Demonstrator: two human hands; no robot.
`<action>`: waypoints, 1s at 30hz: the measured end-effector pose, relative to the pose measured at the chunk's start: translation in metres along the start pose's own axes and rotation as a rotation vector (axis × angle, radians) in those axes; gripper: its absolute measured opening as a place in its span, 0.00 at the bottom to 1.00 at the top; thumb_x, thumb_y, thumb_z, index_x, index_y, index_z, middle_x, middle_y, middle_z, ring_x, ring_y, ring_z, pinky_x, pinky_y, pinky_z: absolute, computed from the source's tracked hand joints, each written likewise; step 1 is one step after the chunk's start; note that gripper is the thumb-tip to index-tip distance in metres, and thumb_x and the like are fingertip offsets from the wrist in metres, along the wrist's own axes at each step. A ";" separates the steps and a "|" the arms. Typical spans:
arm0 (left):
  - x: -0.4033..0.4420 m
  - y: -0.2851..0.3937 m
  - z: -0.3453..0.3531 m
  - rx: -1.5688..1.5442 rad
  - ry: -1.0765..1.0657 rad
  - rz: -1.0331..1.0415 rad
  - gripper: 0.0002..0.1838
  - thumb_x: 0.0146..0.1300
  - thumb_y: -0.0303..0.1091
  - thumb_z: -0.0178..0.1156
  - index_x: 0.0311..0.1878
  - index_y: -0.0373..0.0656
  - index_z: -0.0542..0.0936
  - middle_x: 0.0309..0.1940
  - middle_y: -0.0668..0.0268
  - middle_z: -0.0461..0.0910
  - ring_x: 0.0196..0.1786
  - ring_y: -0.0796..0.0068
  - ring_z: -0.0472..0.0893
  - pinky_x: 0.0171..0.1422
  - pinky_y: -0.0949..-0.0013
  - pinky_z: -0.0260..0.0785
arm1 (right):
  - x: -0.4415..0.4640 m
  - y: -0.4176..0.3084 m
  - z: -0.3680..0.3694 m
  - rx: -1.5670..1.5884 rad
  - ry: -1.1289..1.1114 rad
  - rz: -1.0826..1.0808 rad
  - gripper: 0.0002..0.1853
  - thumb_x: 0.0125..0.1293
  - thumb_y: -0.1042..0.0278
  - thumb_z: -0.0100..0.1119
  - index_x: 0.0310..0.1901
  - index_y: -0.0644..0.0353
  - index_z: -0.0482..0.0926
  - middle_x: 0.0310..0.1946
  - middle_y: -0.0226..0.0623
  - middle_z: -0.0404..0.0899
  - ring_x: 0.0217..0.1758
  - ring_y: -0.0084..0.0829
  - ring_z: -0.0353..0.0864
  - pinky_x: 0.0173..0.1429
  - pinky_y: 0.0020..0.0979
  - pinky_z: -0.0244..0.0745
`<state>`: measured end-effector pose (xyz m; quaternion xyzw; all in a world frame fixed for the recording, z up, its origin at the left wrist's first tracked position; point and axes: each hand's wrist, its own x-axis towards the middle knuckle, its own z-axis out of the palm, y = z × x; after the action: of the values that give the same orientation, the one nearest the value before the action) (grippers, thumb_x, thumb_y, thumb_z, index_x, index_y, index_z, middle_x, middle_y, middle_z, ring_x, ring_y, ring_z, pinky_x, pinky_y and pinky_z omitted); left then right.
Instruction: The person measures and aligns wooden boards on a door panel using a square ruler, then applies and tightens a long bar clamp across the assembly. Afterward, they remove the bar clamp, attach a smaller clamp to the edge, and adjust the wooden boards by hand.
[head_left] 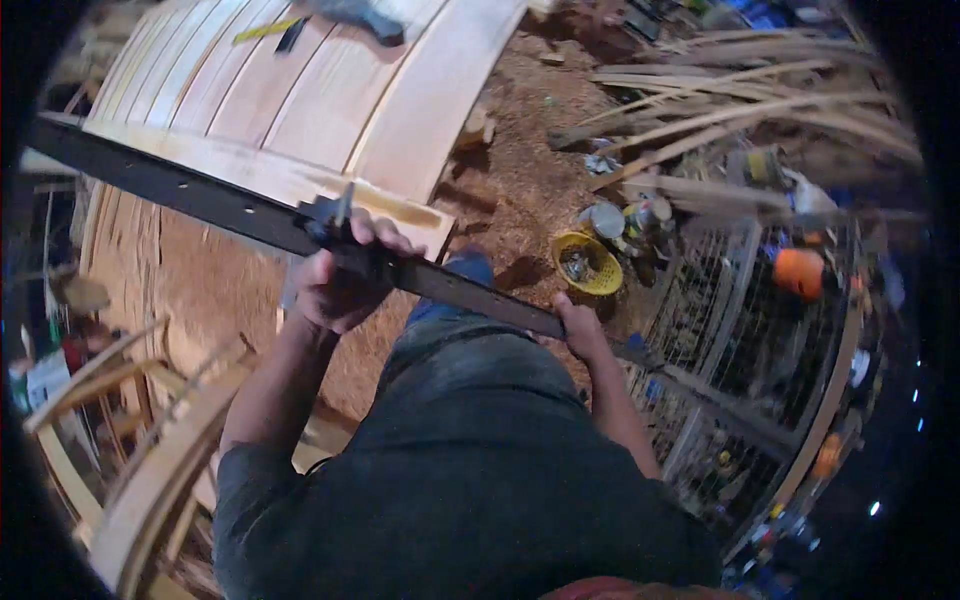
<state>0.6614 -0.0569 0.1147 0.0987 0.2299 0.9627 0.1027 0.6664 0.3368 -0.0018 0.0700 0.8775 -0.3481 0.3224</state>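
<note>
I have a long, dark, flat metal bar with a row of small holes (240, 208) slung across in front of my body, held off the floor in both hands. It runs from the upper left, beside the pale slatted wooden panel (335, 88), down past my legs to the right. My left hand (345, 285) is closed around the bar at a chunky dark metal fitting (335, 222), the fingers curled over the far side and the thumb on the near side. My right hand (580, 328) clasps the bar near its lower end, thumb on top; I cannot tell how the fingers beneath close, as they are hidden.

I judge this bar heavy and quite stiff, unlikely to bend or break in my grip. With so much length beyond my left hand, it should feel top-heavy on that side, so the fitting seems a good place to bear the weight, while the lower end suits steering. The smooth faces could slip if held loosely, and the far end could dent the soft-looking wood. Near my right hand, a yellow perforated plastic basket (598, 281) sits on the brown, shaving-covered floor (527, 130).
</note>
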 end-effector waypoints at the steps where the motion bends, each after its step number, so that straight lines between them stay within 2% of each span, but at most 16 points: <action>1: -0.004 0.004 0.002 -0.027 0.086 0.060 0.26 0.60 0.53 0.70 0.53 0.48 0.76 0.51 0.62 0.80 0.62 0.60 0.78 0.80 0.45 0.54 | 0.015 -0.010 -0.007 0.015 -0.033 -0.049 0.39 0.76 0.34 0.40 0.34 0.70 0.82 0.31 0.63 0.80 0.41 0.59 0.82 0.49 0.51 0.71; 2: -0.007 0.007 0.003 -0.023 0.171 0.125 0.25 0.62 0.54 0.67 0.54 0.48 0.76 0.50 0.64 0.80 0.61 0.61 0.79 0.79 0.46 0.56 | 0.031 -0.023 -0.014 0.033 -0.067 -0.100 0.39 0.76 0.33 0.40 0.33 0.70 0.82 0.30 0.63 0.79 0.40 0.60 0.82 0.48 0.51 0.71; 5: -0.017 0.011 0.000 -0.054 0.487 0.320 0.23 0.64 0.56 0.62 0.50 0.47 0.77 0.42 0.65 0.80 0.49 0.66 0.79 0.72 0.51 0.62 | 0.063 -0.097 -0.050 -0.197 -0.290 -0.125 0.39 0.76 0.34 0.41 0.32 0.70 0.81 0.29 0.62 0.79 0.39 0.61 0.81 0.46 0.51 0.71; 10: -0.006 0.013 -0.023 -0.176 0.851 0.585 0.22 0.62 0.57 0.60 0.42 0.46 0.78 0.33 0.65 0.78 0.36 0.69 0.75 0.61 0.54 0.67 | 0.133 -0.166 -0.078 -0.513 -0.344 -0.401 0.33 0.76 0.40 0.45 0.37 0.68 0.83 0.30 0.60 0.81 0.39 0.60 0.81 0.45 0.51 0.72; 13: 0.005 -0.001 -0.031 -0.253 1.072 0.686 0.23 0.61 0.58 0.60 0.40 0.46 0.77 0.30 0.66 0.76 0.34 0.68 0.75 0.61 0.52 0.70 | 0.176 -0.207 -0.105 -0.719 -0.404 -0.523 0.28 0.76 0.43 0.48 0.40 0.66 0.82 0.32 0.58 0.80 0.39 0.58 0.80 0.45 0.47 0.72; 15: 0.005 -0.008 -0.029 -0.379 1.182 0.723 0.23 0.61 0.59 0.60 0.38 0.45 0.77 0.30 0.66 0.76 0.34 0.68 0.76 0.63 0.51 0.72 | 0.181 -0.245 -0.119 -0.778 -0.462 -0.488 0.29 0.75 0.42 0.48 0.39 0.66 0.82 0.33 0.58 0.81 0.40 0.58 0.81 0.45 0.48 0.73; 20: 0.012 -0.025 -0.040 -0.561 1.308 0.902 0.22 0.62 0.57 0.58 0.36 0.46 0.74 0.31 0.67 0.76 0.32 0.69 0.76 0.59 0.53 0.72 | 0.208 -0.325 -0.133 -0.950 -0.522 -0.624 0.32 0.71 0.35 0.52 0.38 0.61 0.87 0.30 0.54 0.84 0.41 0.56 0.85 0.51 0.50 0.78; 21: 0.015 -0.026 -0.041 -0.600 1.348 0.933 0.21 0.63 0.57 0.58 0.36 0.46 0.73 0.31 0.67 0.76 0.32 0.70 0.75 0.58 0.53 0.71 | 0.220 -0.340 -0.133 -1.023 -0.584 -0.562 0.33 0.65 0.31 0.58 0.43 0.59 0.87 0.34 0.52 0.85 0.44 0.54 0.85 0.52 0.49 0.78; 24: 0.018 -0.036 -0.051 -0.637 1.362 1.058 0.20 0.63 0.55 0.57 0.34 0.47 0.71 0.30 0.68 0.74 0.32 0.71 0.74 0.55 0.55 0.70 | 0.244 -0.373 -0.131 -1.125 -0.577 -0.789 0.33 0.58 0.33 0.67 0.45 0.61 0.85 0.40 0.52 0.85 0.49 0.55 0.84 0.54 0.49 0.77; 25: 0.021 -0.039 -0.060 -0.642 1.328 1.097 0.19 0.63 0.55 0.57 0.34 0.47 0.70 0.30 0.69 0.74 0.31 0.71 0.74 0.54 0.56 0.70 | 0.254 -0.391 -0.128 -1.226 -0.657 -0.808 0.35 0.53 0.33 0.71 0.48 0.58 0.84 0.43 0.51 0.86 0.52 0.54 0.84 0.55 0.49 0.77; 27: 0.026 -0.046 -0.076 -0.574 1.363 1.133 0.17 0.63 0.51 0.56 0.32 0.47 0.68 0.29 0.69 0.71 0.33 0.71 0.73 0.48 0.59 0.69 | 0.276 -0.412 -0.122 -1.223 -0.685 -0.889 0.31 0.54 0.36 0.72 0.46 0.57 0.85 0.43 0.52 0.85 0.51 0.53 0.84 0.55 0.49 0.78; 28: 0.036 -0.042 -0.073 -0.591 1.443 1.138 0.15 0.64 0.47 0.55 0.32 0.47 0.68 0.29 0.69 0.71 0.33 0.71 0.73 0.48 0.61 0.70 | 0.293 -0.420 -0.118 -1.282 -0.682 -0.944 0.29 0.55 0.38 0.72 0.45 0.56 0.84 0.41 0.51 0.85 0.51 0.53 0.84 0.55 0.49 0.78; 30: 0.052 -0.044 -0.073 -0.644 1.427 1.192 0.10 0.66 0.39 0.54 0.33 0.45 0.69 0.30 0.67 0.72 0.34 0.73 0.76 0.50 0.61 0.72 | 0.321 -0.438 -0.116 -1.334 -0.694 -1.023 0.25 0.56 0.42 0.71 0.42 0.56 0.84 0.39 0.50 0.85 0.49 0.52 0.85 0.54 0.50 0.78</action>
<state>0.6011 -0.0371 0.0381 -0.4385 -0.1230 0.7072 -0.5408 0.2035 0.0528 0.1123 -0.6380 0.6743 0.1298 0.3483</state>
